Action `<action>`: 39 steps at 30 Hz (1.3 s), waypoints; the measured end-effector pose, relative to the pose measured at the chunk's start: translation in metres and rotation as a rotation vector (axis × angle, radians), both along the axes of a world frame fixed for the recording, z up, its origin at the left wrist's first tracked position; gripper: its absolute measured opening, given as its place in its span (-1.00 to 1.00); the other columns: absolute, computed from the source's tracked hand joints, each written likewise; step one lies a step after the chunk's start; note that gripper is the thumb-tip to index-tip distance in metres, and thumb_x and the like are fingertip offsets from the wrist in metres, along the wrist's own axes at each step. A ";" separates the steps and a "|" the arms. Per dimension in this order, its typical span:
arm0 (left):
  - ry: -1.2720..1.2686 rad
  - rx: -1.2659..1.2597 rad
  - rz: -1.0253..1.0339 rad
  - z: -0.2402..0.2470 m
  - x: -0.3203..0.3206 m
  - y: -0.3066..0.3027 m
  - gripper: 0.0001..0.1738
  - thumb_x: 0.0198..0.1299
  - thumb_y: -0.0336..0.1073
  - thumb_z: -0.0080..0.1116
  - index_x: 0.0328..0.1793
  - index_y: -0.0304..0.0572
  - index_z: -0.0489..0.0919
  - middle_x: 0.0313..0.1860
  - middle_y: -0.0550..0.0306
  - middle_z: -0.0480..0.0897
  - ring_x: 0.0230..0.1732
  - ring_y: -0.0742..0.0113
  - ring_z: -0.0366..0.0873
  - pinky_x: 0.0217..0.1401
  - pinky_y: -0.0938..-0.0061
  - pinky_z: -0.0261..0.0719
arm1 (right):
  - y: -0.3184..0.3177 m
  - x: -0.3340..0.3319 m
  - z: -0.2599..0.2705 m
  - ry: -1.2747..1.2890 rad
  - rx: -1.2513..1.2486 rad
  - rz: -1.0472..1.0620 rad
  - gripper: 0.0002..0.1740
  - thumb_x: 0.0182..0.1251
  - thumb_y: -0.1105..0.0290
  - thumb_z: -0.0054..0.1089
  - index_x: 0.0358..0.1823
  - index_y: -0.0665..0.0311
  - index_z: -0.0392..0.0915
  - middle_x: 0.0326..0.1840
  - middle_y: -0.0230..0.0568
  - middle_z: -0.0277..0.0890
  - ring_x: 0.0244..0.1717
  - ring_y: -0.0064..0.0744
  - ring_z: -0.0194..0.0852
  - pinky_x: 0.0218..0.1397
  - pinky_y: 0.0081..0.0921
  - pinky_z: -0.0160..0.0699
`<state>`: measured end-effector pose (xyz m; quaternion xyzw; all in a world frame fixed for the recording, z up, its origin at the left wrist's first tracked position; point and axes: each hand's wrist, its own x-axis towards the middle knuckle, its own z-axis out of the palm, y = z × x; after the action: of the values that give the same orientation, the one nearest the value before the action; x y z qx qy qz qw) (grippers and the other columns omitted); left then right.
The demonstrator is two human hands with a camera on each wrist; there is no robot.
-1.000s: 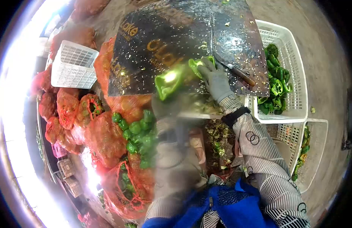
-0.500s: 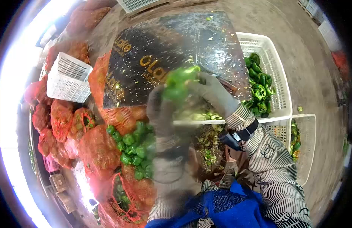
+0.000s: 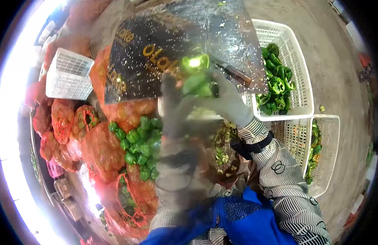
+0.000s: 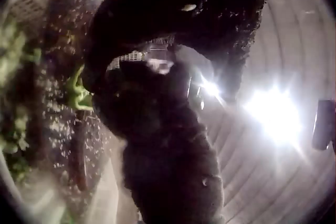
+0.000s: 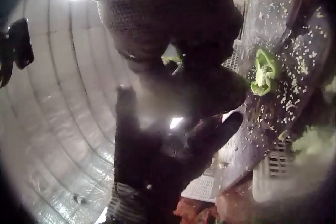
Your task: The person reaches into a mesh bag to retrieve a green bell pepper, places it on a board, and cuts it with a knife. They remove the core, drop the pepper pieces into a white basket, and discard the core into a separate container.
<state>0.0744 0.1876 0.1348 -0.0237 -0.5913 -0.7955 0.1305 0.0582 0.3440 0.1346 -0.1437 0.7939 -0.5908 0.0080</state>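
In the head view my gloved right hand (image 3: 230,98) grips a blurred green pepper (image 3: 194,84) over the near edge of the dark board (image 3: 131,81). My left hand (image 3: 174,102) is beside it on the left, fingers raised and blurred; whether it touches the pepper is unclear. The right wrist view shows the left hand (image 5: 163,155) with fingers and thumb spread, close under the right hand (image 5: 178,40). A cut pepper piece (image 5: 263,73), pale inside, lies on the board. A wooden-handled knife (image 3: 240,75) rests on the board's right part.
A white crate (image 3: 301,69) of green peppers stands right of the board, with another crate (image 3: 330,159) nearer. Whole peppers (image 3: 138,141) and red mesh sacks (image 3: 101,151) fill the left side. An empty white crate (image 3: 69,83) sits farther left. Seeds dot the board.
Both hands have come together over the board's near edge. The right hand has left the cut piece it touched on the board. The head view has shifted.
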 end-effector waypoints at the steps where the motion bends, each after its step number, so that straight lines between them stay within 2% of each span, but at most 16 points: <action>1: -0.205 0.019 -0.183 0.009 0.004 0.000 -0.27 0.20 -0.27 0.26 0.48 -0.18 0.24 0.16 0.05 0.49 0.11 0.26 0.48 0.14 0.44 0.57 | -0.006 0.003 -0.009 -0.072 -0.105 0.086 -0.16 0.00 0.40 0.34 0.41 0.15 0.27 0.28 -0.01 0.45 0.15 -0.03 0.53 0.30 -0.22 0.47; 4: -0.287 0.111 -0.233 0.004 0.002 -0.006 -0.21 0.11 -0.56 0.25 0.49 -0.22 0.21 0.12 -0.01 0.54 0.00 0.31 0.57 0.07 0.49 0.66 | -0.008 0.009 0.012 -0.047 0.050 0.077 -0.19 0.02 0.39 0.33 0.40 0.11 0.28 0.28 -0.01 0.44 0.19 -0.04 0.50 0.29 -0.23 0.47; 5: -0.213 0.073 -0.143 -0.001 -0.003 -0.004 -0.17 0.08 -0.59 0.26 0.52 -0.13 0.21 0.09 -0.03 0.57 -0.03 0.28 0.61 0.02 0.51 0.69 | -0.008 0.011 0.032 -0.281 0.049 0.062 -0.20 0.03 0.40 0.32 0.39 0.17 0.28 0.26 0.03 0.44 0.21 -0.03 0.49 0.29 -0.24 0.46; 14: -0.181 -0.038 -0.213 -0.019 0.004 0.000 -0.34 0.19 -0.27 0.29 0.39 -0.24 0.32 0.16 0.07 0.53 0.12 0.32 0.52 0.16 0.44 0.56 | 0.000 0.002 0.013 0.028 0.145 0.199 -0.34 0.04 0.35 0.35 0.21 0.36 0.39 0.10 0.16 0.48 0.18 0.10 0.44 0.28 -0.16 0.39; 16: -0.222 -0.025 -0.029 -0.035 0.002 0.003 -0.50 0.22 -0.36 0.22 0.29 -0.23 0.43 0.06 0.06 0.58 0.02 0.33 0.56 -0.05 0.50 0.63 | -0.005 0.002 0.005 0.075 0.161 0.183 -0.37 0.05 0.34 0.35 0.19 0.36 0.41 0.07 0.17 0.49 0.16 0.11 0.45 0.27 -0.15 0.40; 18: -0.284 0.081 -0.042 -0.032 0.005 0.008 -0.53 0.35 -0.15 0.14 0.28 -0.23 0.40 0.04 0.06 0.55 0.08 0.32 0.53 0.09 0.45 0.58 | -0.014 0.001 0.002 0.047 0.183 0.142 -0.42 0.09 0.31 0.35 0.15 0.37 0.43 0.03 0.16 0.51 0.12 0.05 0.48 0.22 -0.16 0.42; 20: -0.537 0.599 0.070 -0.052 0.004 0.001 -0.61 0.41 -0.15 0.07 0.22 -0.23 0.44 -0.02 0.09 0.56 -0.04 0.36 0.55 -0.03 0.50 0.60 | -0.024 0.013 0.002 0.035 0.135 0.123 -0.44 0.13 0.28 0.35 0.13 0.37 0.43 0.01 0.14 0.52 0.09 0.03 0.50 0.17 -0.17 0.45; 25: -0.167 -0.187 0.221 -0.054 -0.005 -0.003 -0.68 0.46 -0.21 -0.07 0.20 -0.21 0.46 -0.01 0.10 0.58 -0.07 0.33 0.59 0.00 0.44 0.67 | -0.034 0.004 -0.018 0.109 0.011 -0.021 -0.53 0.29 0.23 0.28 0.10 0.37 0.45 -0.03 0.07 0.55 -0.02 -0.07 0.57 0.03 -0.23 0.51; 26: -0.169 -0.187 0.219 -0.040 -0.004 0.006 -0.68 0.46 -0.21 -0.07 0.20 -0.21 0.46 -0.01 0.10 0.58 -0.07 0.33 0.59 0.00 0.44 0.67 | -0.030 0.001 -0.013 -0.053 -0.017 0.056 -0.56 0.33 0.24 0.24 0.11 0.37 0.45 -0.04 0.05 0.55 -0.03 -0.10 0.57 0.04 -0.25 0.51; 28: -0.270 0.370 0.210 -0.017 -0.002 0.020 -0.71 0.47 -0.25 -0.09 0.17 -0.21 0.47 -0.03 0.14 0.58 -0.11 0.37 0.58 -0.08 0.50 0.65 | -0.028 0.001 -0.012 -0.219 -0.044 0.131 -0.59 0.37 0.25 0.20 0.11 0.38 0.46 -0.04 0.04 0.55 -0.04 -0.14 0.57 0.04 -0.28 0.51; 29: -0.123 0.075 0.224 -0.043 -0.006 0.013 -0.70 0.46 -0.23 -0.08 0.17 -0.21 0.48 -0.01 0.12 0.58 -0.04 0.36 0.58 -0.05 0.49 0.67 | -0.029 0.001 -0.015 -0.244 -0.048 0.117 -0.61 0.39 0.26 0.17 0.11 0.38 0.47 -0.03 0.05 0.55 -0.02 -0.16 0.54 0.08 -0.29 0.49; 33: -0.237 -0.071 0.139 -0.043 -0.010 0.009 -0.57 0.46 -0.13 -0.07 0.30 -0.23 0.37 0.09 0.05 0.56 0.06 0.32 0.57 0.06 0.45 0.66 | -0.030 0.000 -0.013 -0.327 -0.278 -0.099 -0.59 0.40 0.23 0.16 0.13 0.37 0.45 0.01 0.05 0.50 0.07 -0.18 0.46 0.19 -0.27 0.43; 35: -0.083 0.449 0.018 -0.045 -0.005 0.021 -0.37 0.43 -0.05 0.00 0.47 -0.23 0.17 0.17 -0.05 0.49 0.05 0.32 0.55 0.09 0.45 0.64 | -0.027 -0.004 -0.006 -0.295 -0.297 -0.166 -0.57 0.38 0.22 0.17 0.14 0.36 0.44 0.04 0.05 0.48 0.10 -0.16 0.45 0.21 -0.25 0.41; 36: -0.075 0.450 0.018 -0.034 -0.003 0.028 -0.37 0.43 -0.05 0.00 0.47 -0.23 0.17 0.17 -0.05 0.49 0.05 0.32 0.55 0.09 0.45 0.64 | -0.025 -0.005 -0.002 -0.272 -0.321 -0.232 -0.56 0.37 0.21 0.19 0.14 0.35 0.43 0.07 0.05 0.47 0.12 -0.15 0.43 0.24 -0.24 0.39; 38: -0.097 0.049 0.010 -0.005 -0.001 0.045 -0.16 0.37 -0.07 0.14 0.58 -0.18 -0.04 0.24 -0.09 0.42 0.08 0.30 0.52 0.12 0.45 0.60 | -0.022 -0.006 0.001 -0.326 -0.389 -0.224 -0.53 0.33 0.23 0.24 0.16 0.33 0.40 0.10 0.03 0.46 0.14 -0.13 0.43 0.26 -0.25 0.38; 39: -0.125 -0.357 0.163 -0.023 -0.004 0.042 -0.07 0.29 -0.19 0.26 0.61 -0.12 -0.08 0.28 -0.08 0.39 0.14 0.26 0.49 0.13 0.44 0.58 | -0.022 -0.006 -0.002 -0.302 -0.435 -0.209 -0.50 0.30 0.26 0.23 0.18 0.35 0.38 0.04 -0.04 0.49 0.01 -0.28 0.50 0.10 -0.41 0.49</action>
<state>0.0703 0.2296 0.1119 0.0511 -0.7298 -0.6647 0.1512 0.0523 0.3225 0.1330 0.0301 0.6489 -0.7595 0.0343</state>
